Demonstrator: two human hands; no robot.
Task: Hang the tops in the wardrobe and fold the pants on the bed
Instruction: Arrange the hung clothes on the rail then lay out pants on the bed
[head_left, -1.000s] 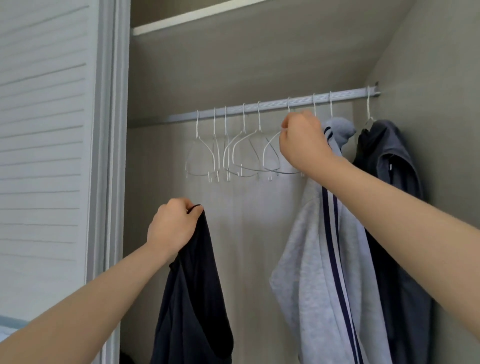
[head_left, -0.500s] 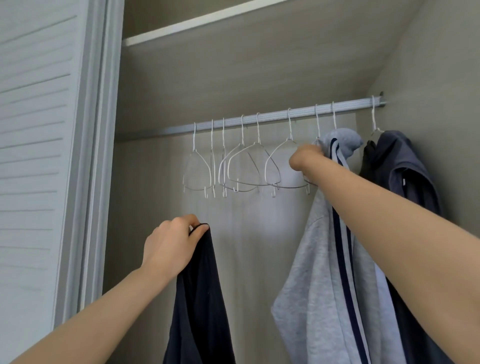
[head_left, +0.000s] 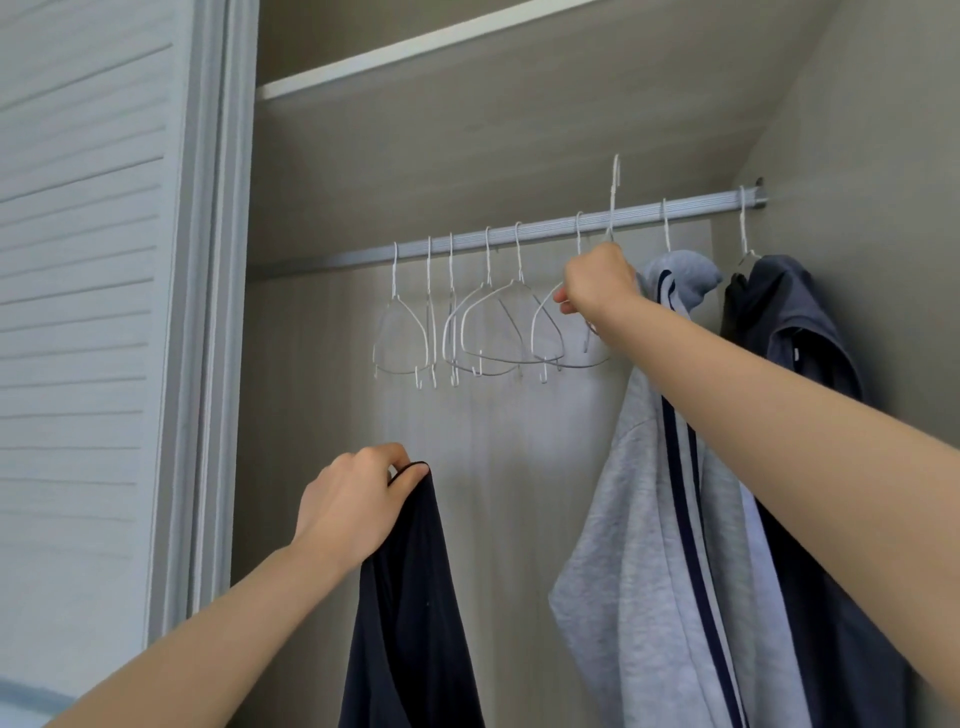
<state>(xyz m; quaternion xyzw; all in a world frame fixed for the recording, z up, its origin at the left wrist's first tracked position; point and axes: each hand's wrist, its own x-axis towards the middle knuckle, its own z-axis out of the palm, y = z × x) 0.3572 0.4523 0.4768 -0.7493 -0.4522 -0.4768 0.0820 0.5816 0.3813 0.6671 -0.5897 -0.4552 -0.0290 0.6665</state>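
Note:
My left hand grips the top edge of a dark navy top, which hangs down below it in front of the open wardrobe. My right hand holds a white wire hanger by its neck; the hook stands lifted above the grey rail, clear of it. Several empty white hangers hang on the rail to the left of that hand. A grey hoodie with navy stripes and a dark blue-grey top hang on the rail at the right.
A louvred sliding door stands at the left with its frame beside the opening. A shelf runs above the rail. The wardrobe's side wall closes the right end.
My right hand has taken one hanger and raised it, so its hook now sits above the rail. The left hand still holds the navy top.

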